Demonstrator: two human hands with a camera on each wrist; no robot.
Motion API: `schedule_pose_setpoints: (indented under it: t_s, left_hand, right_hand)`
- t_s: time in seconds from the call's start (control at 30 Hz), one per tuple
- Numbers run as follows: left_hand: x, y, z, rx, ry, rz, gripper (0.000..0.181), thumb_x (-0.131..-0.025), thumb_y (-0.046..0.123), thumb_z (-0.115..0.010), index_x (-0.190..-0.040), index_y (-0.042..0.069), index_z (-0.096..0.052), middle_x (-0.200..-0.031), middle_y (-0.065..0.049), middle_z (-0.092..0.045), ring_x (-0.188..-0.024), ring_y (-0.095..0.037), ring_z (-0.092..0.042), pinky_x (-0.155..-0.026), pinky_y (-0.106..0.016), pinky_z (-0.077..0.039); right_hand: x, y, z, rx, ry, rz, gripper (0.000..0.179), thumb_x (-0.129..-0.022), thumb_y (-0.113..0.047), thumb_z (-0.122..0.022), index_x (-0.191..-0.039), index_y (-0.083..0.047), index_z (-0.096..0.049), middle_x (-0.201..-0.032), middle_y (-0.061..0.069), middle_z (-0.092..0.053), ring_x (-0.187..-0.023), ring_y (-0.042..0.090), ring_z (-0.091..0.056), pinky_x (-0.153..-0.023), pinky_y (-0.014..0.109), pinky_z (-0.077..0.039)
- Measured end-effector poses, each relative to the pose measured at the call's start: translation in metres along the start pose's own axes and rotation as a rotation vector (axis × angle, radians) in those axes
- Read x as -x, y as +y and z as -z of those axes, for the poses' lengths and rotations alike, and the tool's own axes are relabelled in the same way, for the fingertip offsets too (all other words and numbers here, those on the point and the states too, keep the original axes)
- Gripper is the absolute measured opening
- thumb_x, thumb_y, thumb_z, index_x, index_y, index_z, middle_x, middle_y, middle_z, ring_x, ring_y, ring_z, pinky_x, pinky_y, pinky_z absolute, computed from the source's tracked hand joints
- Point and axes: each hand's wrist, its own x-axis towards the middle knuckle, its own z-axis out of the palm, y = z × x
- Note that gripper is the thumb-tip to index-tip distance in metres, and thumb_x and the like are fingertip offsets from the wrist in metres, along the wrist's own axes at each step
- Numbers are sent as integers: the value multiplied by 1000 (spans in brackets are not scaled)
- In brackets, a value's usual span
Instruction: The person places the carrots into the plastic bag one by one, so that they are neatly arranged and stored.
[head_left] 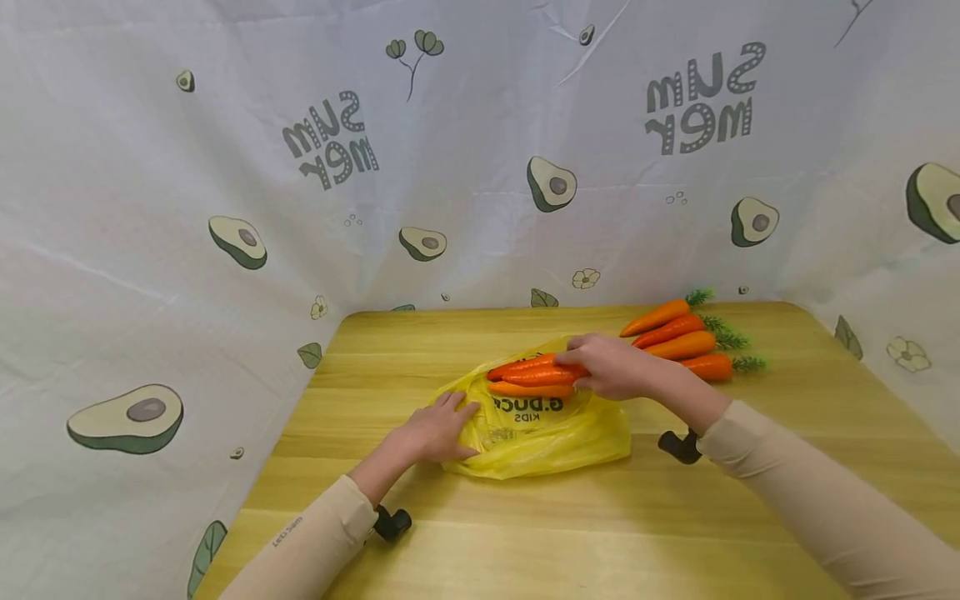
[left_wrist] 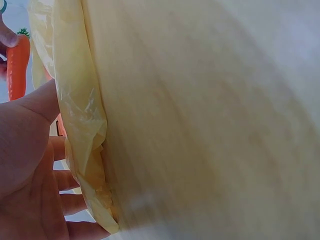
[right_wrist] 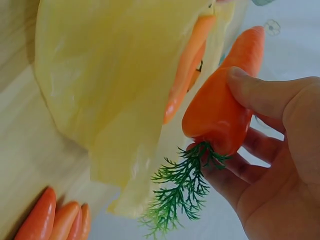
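Note:
A yellow plastic bag [head_left: 551,446] with dark lettering lies on the wooden table. In the right wrist view, my right hand [right_wrist: 280,130] pinches an orange-red carrot [right_wrist: 217,107] near its thick end, its leafy green top hanging below the fingers. Beside it, another carrot [right_wrist: 187,70] shows at the bag's opening. From the head view, my right hand [head_left: 611,367] is over the bag, where more than one carrot [head_left: 532,390] lies. My left hand [head_left: 437,429] rests at the bag's left edge, fingers spread and mostly straight; the bag hides some fingertips in the left wrist view.
Several carrots [head_left: 681,345] with green tops lie side by side at the table's back right, just beyond my right hand. A white curtain [head_left: 480,150] printed with avocados stands behind the table [head_left: 315,467] and along its sides. A black wrist mount sits under each forearm.

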Motion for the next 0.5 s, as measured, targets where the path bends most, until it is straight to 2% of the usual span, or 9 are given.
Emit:
schedule_pose_setpoints:
  t_s: [0.07, 0.3, 0.5]
  left_hand:
    - [0, 0, 0, 1, -1, 0, 79, -92, 54, -68, -156, 21, -38, -164, -12, -28, -151, -33, -29, -107, -60, -43]
    - [-1, -2, 0, -2, -1, 0, 79, -92, 55, -67, -156, 21, -37, -164, -11, -28, -151, -33, -28, -107, -59, -43]
    - [-1, -3, 0, -12, -8, 0, 79, -92, 55, -66, -157, 21, -37, -164, -11, -28, -151, -32, -27, -107, -58, -44]
  right_hand:
    - [-3, -3, -2, -1, -5, -8, 40, -89, -11, -76, -129, -9, -68, -100, 5, -61, -82, 16, -55, -71, 34, -50]
    - [-10, -11, -12, 11, 9, 4, 40, -88, -14, -78, -127, -10, -69, -108, 9, -65, -94, 22, -61, -81, 41, -55]
    - [-18, -17, -23, 36, 11, 38, 38, -88, -14, -77, -126, -9, -69, -104, 7, -65, -90, 21, -61, -79, 40, -55]
